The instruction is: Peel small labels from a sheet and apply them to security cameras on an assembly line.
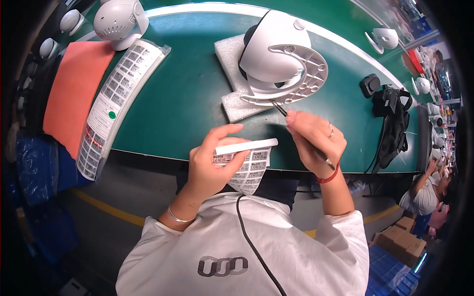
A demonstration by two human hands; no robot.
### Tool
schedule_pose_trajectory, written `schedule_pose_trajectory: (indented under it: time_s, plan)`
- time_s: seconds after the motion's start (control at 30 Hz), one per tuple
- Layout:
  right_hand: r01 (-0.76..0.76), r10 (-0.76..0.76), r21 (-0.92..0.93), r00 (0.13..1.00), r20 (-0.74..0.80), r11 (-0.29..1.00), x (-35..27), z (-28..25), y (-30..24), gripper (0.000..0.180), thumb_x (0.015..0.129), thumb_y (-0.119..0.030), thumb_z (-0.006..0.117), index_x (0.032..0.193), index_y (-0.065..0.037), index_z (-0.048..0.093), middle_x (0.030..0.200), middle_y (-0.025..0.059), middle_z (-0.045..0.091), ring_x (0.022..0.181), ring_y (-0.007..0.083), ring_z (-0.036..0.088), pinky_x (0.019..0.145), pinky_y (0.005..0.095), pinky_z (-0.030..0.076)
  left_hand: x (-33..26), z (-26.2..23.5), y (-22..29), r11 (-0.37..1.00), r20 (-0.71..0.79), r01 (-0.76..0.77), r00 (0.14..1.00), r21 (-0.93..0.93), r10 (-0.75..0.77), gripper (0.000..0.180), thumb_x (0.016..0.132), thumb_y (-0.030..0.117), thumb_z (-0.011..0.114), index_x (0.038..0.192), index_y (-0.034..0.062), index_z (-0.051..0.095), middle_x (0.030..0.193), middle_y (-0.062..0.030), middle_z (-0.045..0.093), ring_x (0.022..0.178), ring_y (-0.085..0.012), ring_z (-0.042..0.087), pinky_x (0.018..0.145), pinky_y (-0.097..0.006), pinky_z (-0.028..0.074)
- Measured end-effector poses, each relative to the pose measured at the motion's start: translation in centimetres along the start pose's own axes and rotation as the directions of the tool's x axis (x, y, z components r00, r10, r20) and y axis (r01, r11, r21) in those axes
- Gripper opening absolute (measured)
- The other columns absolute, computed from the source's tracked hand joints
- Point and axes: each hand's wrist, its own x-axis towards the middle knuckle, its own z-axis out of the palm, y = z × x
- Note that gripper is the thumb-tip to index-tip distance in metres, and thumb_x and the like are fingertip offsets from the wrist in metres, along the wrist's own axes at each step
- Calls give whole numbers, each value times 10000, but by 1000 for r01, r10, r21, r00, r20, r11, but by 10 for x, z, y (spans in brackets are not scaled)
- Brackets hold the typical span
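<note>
My left hand grips a sheet of printed labels near the table's front edge, its top folded over into a white strip. In my right hand are slim black tweezers, held like a pen. Their tip reaches the rim of a white curved base, part of a round-headed white device. The device lies tipped over, with the hollow, ribbed underside of the base facing me. White foam supports it. Whether a label sits at the tweezers' tip is too small to tell.
A stack of label sheets and an orange sheet lie at the left of the green table. Another white device stands behind them. Black straps lie at right; a co-worker sits beyond.
</note>
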Motion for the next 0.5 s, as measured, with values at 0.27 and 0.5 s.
schedule_pose_trajectory:
  time_s: [0.27, 0.5]
  plan:
    - [-523, 646, 568, 763, -21, 635, -21, 8, -5, 244, 859, 59, 666, 1102, 72, 655, 1071, 167, 698, 979, 204, 671, 887, 289, 514, 0, 0, 0, 1000, -3, -16, 1000, -1, 16, 412, 808, -24, 729, 1181, 3, 554, 906, -100, 738, 814, -138, 708, 727, -255, 553]
    - [-51, 37, -125, 993, -115, 991, -3, 30, -18, 266, 690, 126, 735, 936, 29, 704, 907, 151, 716, 842, 267, 712, 768, 329, 563, 1, 1, 4, 1000, 0, 11, 1000, 5, -11, 414, 799, -25, 737, 1174, 6, 566, 901, -97, 738, 804, -127, 701, 724, -250, 551]
